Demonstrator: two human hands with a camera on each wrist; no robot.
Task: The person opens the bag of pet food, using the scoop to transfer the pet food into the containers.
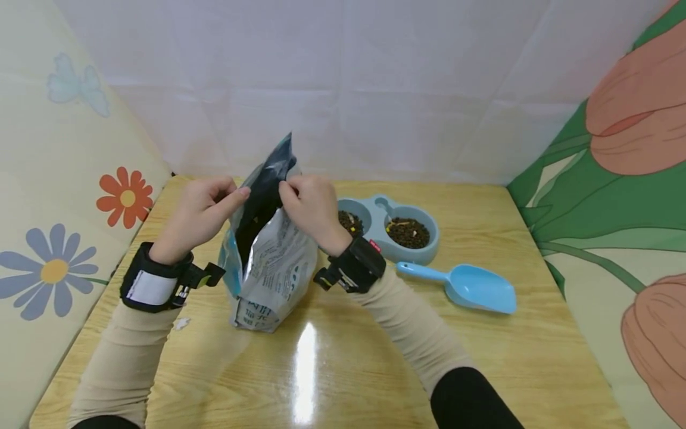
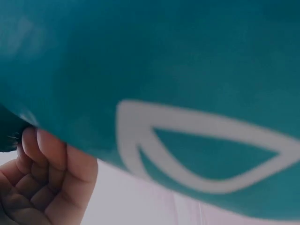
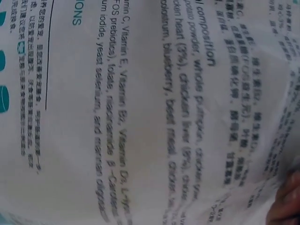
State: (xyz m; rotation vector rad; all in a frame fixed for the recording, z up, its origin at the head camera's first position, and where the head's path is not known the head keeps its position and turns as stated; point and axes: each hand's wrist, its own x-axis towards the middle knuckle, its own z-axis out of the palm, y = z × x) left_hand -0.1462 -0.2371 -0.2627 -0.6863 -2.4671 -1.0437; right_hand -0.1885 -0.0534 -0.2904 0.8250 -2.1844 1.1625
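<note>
A silver and teal pet food bag (image 1: 281, 262) stands upright on the table, its top gaping and its dark inside facing up. My left hand (image 1: 198, 214) pinches the left side of the bag's mouth between thumb and fingers. On the opposite side, my right hand (image 1: 313, 208) grips the other edge of the mouth with curled fingers. Teal bag wall fills most of the left wrist view, with the left hand's curled fingers (image 2: 51, 164) at its edge. Printed text on the bag (image 3: 140, 117) fills the right wrist view. Some dark contents show inside, partly shaded.
Behind the right hand sits a blue-grey double bowl (image 1: 382, 244) with brown kibble (image 1: 408, 233) in both hollows. A light blue scoop (image 1: 479, 289) lies on the wooden table (image 1: 386, 363) at the right. A small white scrap (image 1: 181, 323) lies near the left forearm.
</note>
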